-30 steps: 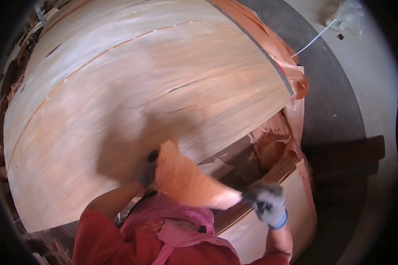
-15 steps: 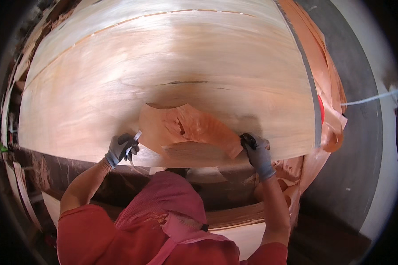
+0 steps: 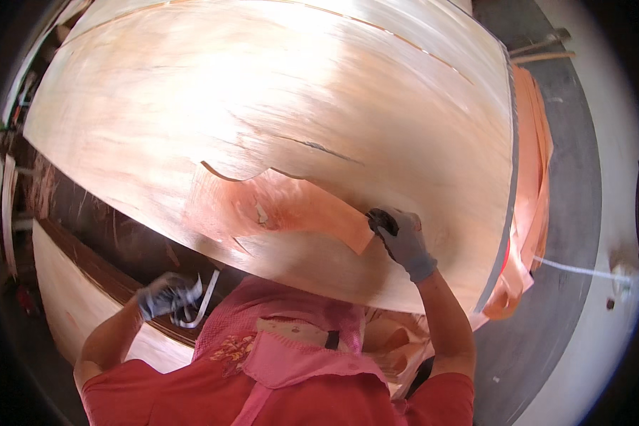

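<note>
A large pale wood veneer sheet (image 3: pixel 277 113) fills most of the view. A smaller reddish veneer patch (image 3: pixel 291 209) lies on its near part, under a ragged hole edge. My right hand (image 3: pixel 403 240), in a grey glove, presses the right corner of that patch against the big sheet. My left hand (image 3: pixel 165 295), also gloved, is pulled back below the sheet's near edge and holds a white strip of tape (image 3: pixel 200 307) that curls down from it.
Stacked orange veneer sheets (image 3: pixel 532 177) lie along the right side beside a grey floor (image 3: pixel 568 234). Another pale sheet (image 3: pixel 71 298) and a dark board edge (image 3: pixel 113 277) lie low at the left. A white cord (image 3: pixel 582 271) crosses the floor at right.
My left hand has left the big sheet and dropped back toward my body with the tape. My right hand has stayed on the patch's corner. The view has swung left.
</note>
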Demonstrator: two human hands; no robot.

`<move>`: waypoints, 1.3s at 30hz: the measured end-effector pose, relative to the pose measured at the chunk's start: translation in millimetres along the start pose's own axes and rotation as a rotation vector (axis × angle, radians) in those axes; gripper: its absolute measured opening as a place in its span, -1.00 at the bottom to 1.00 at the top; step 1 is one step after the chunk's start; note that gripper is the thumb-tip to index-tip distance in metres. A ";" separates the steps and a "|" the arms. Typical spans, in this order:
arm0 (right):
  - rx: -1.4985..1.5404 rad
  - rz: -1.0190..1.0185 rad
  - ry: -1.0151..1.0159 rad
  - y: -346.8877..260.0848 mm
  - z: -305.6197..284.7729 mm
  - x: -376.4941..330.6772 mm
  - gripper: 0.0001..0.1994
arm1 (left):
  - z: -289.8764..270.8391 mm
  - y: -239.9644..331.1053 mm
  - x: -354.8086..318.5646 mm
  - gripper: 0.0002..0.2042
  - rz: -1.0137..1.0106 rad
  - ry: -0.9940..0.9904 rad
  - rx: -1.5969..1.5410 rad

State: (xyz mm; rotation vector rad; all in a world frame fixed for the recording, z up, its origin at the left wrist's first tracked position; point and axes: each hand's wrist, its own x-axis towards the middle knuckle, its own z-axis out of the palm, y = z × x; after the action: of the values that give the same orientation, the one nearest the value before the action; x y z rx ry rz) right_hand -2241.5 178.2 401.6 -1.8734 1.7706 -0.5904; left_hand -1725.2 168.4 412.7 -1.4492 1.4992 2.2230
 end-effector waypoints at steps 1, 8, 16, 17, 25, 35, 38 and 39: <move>0.048 0.006 0.000 5.0 -3.1 9.0 -0.74 | 19.6 -8.0 3.1 -0.73 -0.284 -0.134 -0.084; 0.379 0.059 -0.045 48.7 -19.4 75.4 -0.76 | 115.9 39.4 40.4 -0.33 -0.367 -0.319 1.008; 0.368 0.090 -0.155 51.1 -14.1 96.3 -0.84 | 228.4 -4.2 13.1 -0.09 -0.238 -0.252 0.971; 0.363 0.193 -0.207 41.2 -16.8 97.5 -0.84 | 234.4 4.6 11.5 -0.15 -0.185 -0.232 0.998; 0.118 0.095 -0.219 59.9 -17.3 113.8 -0.78 | 232.1 8.4 44.9 -0.22 -0.136 -0.228 0.868; -0.031 0.099 -0.147 40.8 -27.3 99.2 -0.75 | 214.2 -11.5 9.3 -0.48 -0.230 0.064 0.590; 0.161 0.046 -0.030 54.0 -42.1 93.5 -0.73 | 182.5 -10.5 17.2 -0.71 0.265 0.806 0.470; 0.194 0.026 -0.016 47.7 -52.1 89.9 -0.73 | 167.5 34.5 20.2 -0.73 0.358 0.861 0.352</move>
State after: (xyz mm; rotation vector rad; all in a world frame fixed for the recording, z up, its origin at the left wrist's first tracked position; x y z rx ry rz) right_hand -2305.3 83.8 411.0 -1.7163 1.6608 -0.7086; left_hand -1862.8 270.1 432.1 -2.2747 2.3841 1.3415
